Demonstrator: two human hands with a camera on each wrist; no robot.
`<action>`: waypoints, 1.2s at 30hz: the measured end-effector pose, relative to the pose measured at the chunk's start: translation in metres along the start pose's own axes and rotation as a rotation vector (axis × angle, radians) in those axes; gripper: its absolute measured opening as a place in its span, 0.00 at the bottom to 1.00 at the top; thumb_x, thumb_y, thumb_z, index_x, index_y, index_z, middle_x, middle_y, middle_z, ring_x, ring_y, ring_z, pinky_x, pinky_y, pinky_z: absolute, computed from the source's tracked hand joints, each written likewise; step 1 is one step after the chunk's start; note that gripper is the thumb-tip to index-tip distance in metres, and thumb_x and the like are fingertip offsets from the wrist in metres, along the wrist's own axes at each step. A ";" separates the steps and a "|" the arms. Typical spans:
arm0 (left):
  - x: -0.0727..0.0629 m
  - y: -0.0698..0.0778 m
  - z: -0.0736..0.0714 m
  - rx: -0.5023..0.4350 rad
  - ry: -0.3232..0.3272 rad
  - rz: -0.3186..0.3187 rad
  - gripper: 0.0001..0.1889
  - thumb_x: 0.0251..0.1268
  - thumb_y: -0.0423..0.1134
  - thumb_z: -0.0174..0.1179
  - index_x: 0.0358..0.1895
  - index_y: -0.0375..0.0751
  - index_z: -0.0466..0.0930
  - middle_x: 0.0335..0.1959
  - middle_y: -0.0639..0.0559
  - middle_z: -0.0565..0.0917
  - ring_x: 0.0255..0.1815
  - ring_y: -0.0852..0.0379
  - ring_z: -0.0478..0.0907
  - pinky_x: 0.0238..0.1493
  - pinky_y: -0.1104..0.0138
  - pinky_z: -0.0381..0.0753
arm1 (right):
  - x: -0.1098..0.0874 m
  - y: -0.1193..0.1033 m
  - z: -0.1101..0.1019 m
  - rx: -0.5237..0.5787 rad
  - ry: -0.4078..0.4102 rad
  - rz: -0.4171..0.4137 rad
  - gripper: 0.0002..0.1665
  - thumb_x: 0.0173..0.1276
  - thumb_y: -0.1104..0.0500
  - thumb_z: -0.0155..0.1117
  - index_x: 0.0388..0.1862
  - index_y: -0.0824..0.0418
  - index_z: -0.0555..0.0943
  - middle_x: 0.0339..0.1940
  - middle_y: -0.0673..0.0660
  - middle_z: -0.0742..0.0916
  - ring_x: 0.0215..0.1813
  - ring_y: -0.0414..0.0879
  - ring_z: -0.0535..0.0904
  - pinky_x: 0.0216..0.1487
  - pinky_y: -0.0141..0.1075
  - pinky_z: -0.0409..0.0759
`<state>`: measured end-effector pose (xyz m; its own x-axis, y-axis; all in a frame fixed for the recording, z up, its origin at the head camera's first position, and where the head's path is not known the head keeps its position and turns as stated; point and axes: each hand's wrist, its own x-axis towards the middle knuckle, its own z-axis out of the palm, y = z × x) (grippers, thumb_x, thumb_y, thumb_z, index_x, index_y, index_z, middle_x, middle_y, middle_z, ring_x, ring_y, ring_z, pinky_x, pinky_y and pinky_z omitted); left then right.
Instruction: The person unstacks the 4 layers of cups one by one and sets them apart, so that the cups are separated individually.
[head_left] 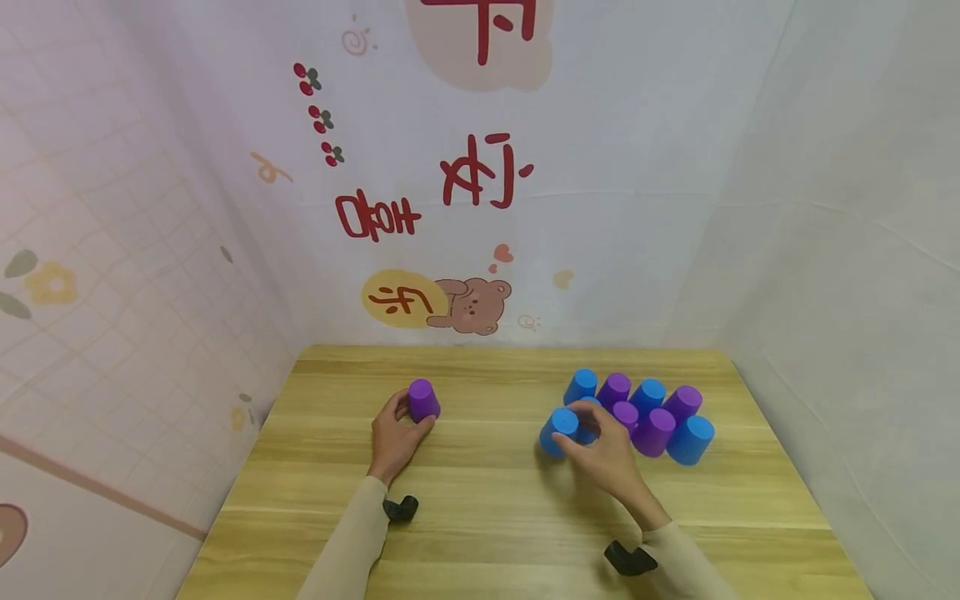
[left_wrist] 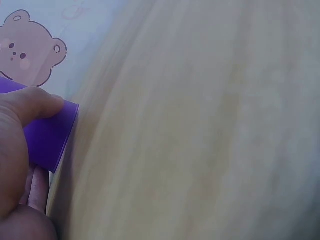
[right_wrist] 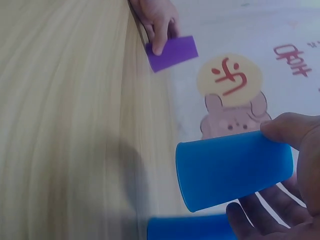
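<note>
Toward the left of the table, my left hand (head_left: 393,440) grips an upside-down purple cup (head_left: 424,403), thumb on one side and fingers on the other. In the left wrist view the purple cup (left_wrist: 50,135) has its rim close to the tabletop. My right hand (head_left: 609,458) pinches an upside-down blue cup (head_left: 557,437) between thumb and fingers. The right wrist view has this blue cup (right_wrist: 230,170) raised off the wood, its shadow falling beside it. Another blue cup (right_wrist: 192,228) stands just behind, partly hidden by the hand in the head view.
Several upside-down cups stand close together at the right, among them a purple cup (head_left: 654,433), a blue cup (head_left: 691,442) and a blue cup at the back (head_left: 581,387). A printed cloth wall (head_left: 622,275) borders the wooden table (head_left: 480,500) behind.
</note>
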<state>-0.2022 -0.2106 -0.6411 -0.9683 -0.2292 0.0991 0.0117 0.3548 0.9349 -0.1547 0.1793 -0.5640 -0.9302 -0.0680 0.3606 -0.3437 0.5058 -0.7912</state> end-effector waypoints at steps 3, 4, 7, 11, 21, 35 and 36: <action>0.000 0.000 0.000 0.005 0.002 0.002 0.40 0.65 0.36 0.84 0.79 0.40 0.77 0.75 0.36 0.85 0.75 0.37 0.86 0.82 0.43 0.82 | -0.006 0.005 -0.014 -0.014 0.031 0.012 0.30 0.62 0.61 0.91 0.61 0.60 0.86 0.56 0.59 0.95 0.58 0.54 0.95 0.61 0.48 0.97; 0.000 0.000 0.000 0.006 0.003 0.002 0.40 0.65 0.37 0.84 0.79 0.39 0.77 0.75 0.36 0.85 0.75 0.36 0.86 0.82 0.42 0.82 | -0.009 0.008 -0.018 -0.023 0.041 0.019 0.30 0.62 0.61 0.91 0.61 0.60 0.87 0.56 0.59 0.95 0.58 0.52 0.95 0.61 0.45 0.97; 0.000 0.000 0.000 0.009 0.008 0.004 0.40 0.64 0.37 0.84 0.79 0.39 0.77 0.75 0.35 0.85 0.74 0.36 0.86 0.82 0.42 0.82 | -0.014 0.014 -0.030 -0.018 0.067 0.035 0.29 0.63 0.61 0.90 0.61 0.60 0.87 0.55 0.58 0.95 0.57 0.41 0.93 0.60 0.31 0.94; 0.000 0.000 -0.001 0.020 0.008 0.004 0.40 0.65 0.37 0.84 0.79 0.39 0.77 0.75 0.36 0.85 0.75 0.37 0.86 0.82 0.43 0.83 | -0.020 0.019 -0.044 0.018 0.080 0.044 0.29 0.63 0.64 0.89 0.61 0.62 0.86 0.56 0.60 0.93 0.57 0.25 0.87 0.62 0.19 0.88; 0.000 0.000 0.001 0.037 0.014 -0.003 0.41 0.64 0.38 0.84 0.79 0.40 0.77 0.75 0.36 0.85 0.74 0.37 0.86 0.82 0.42 0.83 | -0.032 0.023 -0.072 -0.036 0.072 0.087 0.29 0.66 0.61 0.88 0.63 0.60 0.85 0.57 0.59 0.93 0.56 0.21 0.85 0.57 0.17 0.87; 0.001 -0.002 0.002 0.046 0.015 -0.001 0.40 0.64 0.39 0.84 0.79 0.39 0.77 0.74 0.35 0.86 0.73 0.36 0.87 0.81 0.41 0.83 | -0.049 0.041 -0.121 -0.070 0.140 0.152 0.31 0.66 0.65 0.87 0.64 0.66 0.84 0.55 0.41 0.87 0.54 0.18 0.83 0.58 0.12 0.83; 0.001 -0.002 0.002 0.045 0.017 0.001 0.40 0.64 0.38 0.84 0.79 0.39 0.77 0.74 0.35 0.86 0.73 0.36 0.87 0.80 0.41 0.83 | -0.050 0.042 -0.124 -0.080 0.147 0.165 0.31 0.66 0.64 0.87 0.64 0.66 0.84 0.54 0.37 0.86 0.54 0.17 0.83 0.58 0.12 0.83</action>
<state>-0.2034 -0.2090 -0.6435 -0.9639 -0.2443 0.1057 0.0005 0.3954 0.9185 -0.1063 0.3109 -0.5540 -0.9422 0.1441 0.3025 -0.1720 0.5668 -0.8057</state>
